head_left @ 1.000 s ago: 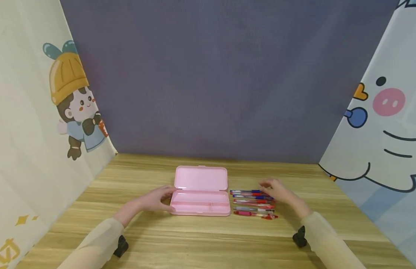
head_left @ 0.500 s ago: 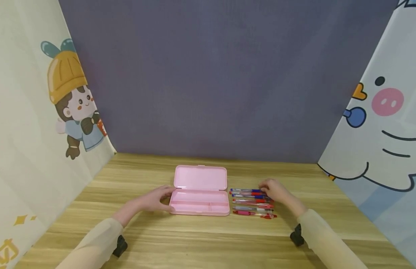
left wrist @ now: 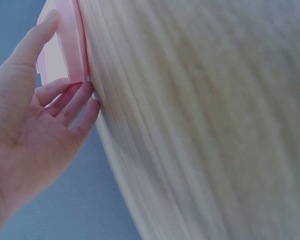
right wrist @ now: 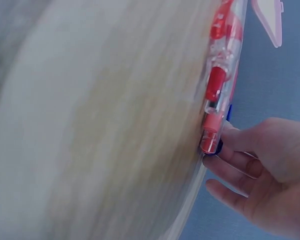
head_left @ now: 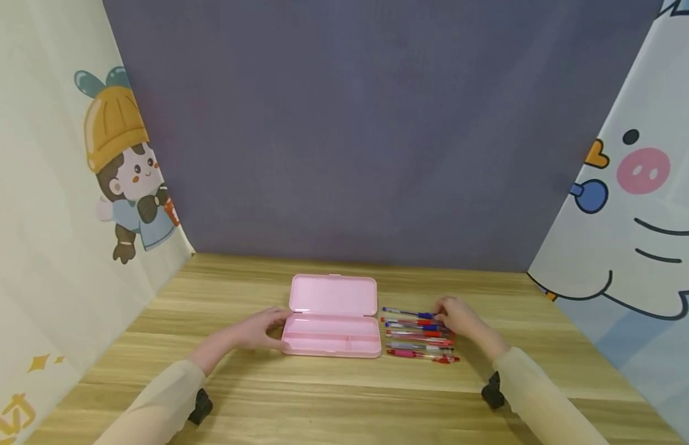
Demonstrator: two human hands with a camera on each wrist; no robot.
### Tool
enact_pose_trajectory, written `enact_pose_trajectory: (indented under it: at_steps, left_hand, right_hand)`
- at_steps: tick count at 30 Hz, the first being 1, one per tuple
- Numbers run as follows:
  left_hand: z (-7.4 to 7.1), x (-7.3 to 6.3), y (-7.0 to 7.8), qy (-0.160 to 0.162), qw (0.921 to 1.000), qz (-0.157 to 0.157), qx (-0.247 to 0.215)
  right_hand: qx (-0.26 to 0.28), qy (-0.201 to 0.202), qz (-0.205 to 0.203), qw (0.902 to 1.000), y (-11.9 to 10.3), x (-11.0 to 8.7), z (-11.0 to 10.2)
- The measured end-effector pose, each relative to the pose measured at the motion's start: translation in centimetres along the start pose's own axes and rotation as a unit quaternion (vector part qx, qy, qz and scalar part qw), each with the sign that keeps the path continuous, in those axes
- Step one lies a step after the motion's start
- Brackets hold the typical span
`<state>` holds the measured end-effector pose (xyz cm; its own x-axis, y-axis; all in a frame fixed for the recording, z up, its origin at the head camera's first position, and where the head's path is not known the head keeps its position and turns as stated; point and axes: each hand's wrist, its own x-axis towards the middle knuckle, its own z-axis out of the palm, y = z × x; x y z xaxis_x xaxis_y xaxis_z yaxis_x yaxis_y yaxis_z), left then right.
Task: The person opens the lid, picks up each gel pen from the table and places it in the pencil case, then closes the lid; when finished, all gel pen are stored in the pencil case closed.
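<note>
An open pink pencil case (head_left: 331,353) lies on the table, its lid folded back. My left hand (head_left: 255,329) holds the case's left end, thumb at the front corner and fingers at the back; in the left wrist view, the thumb and fingertips touch the pink case (left wrist: 72,42). My right hand (head_left: 460,316) pinches the right end of a blue pen (head_left: 406,312), the farthest of the row. The other pens (head_left: 419,334), red, blue, grey and pink, lie side by side right of the case. Red pens (right wrist: 216,82) partly hide the pinched one in the right wrist view.
The wooden table (head_left: 322,402) ends at a dark grey backdrop (head_left: 344,136). Printed cloth panels stand at the left and right. A black wrist camera (head_left: 200,406) hangs by the left sleeve and another black camera (head_left: 493,390) by the right.
My right hand has closed its fingertips on the blue pen and shifted it slightly to the right and away from the row. The left hand stays at the case.
</note>
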<state>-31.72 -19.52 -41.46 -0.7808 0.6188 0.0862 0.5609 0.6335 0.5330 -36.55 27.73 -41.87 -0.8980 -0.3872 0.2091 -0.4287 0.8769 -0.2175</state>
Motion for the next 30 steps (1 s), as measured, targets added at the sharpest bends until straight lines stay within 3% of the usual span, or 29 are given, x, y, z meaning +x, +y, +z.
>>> enact_pose_trajectory:
  at_steps: [6, 13, 21, 30]
  left_hand:
    - [0.1, 0.2, 0.0, -0.001, 0.9998, 0.005, -0.020]
    - [0.1, 0.1, 0.0, -0.004, 0.9992, -0.012, -0.037]
    - [0.1, 0.0, 0.1, 0.003, 0.9994, -0.003, -0.035]
    - [0.1, 0.0, -0.1, 0.005, 0.9996, 0.003, -0.029]
  right_hand:
    - [0.012, -0.010, 0.000, 0.9999, 0.1, -0.2, -0.3]
    - [0.067, -0.011, -0.027, 0.9973, 0.0, -0.6, -1.3]
    - [0.072, 0.035, -0.045, 0.9958, -0.2, -1.3, -2.5]
    - [0.071, 0.063, -0.047, 0.9944, -2.2, -2.0, -3.7]
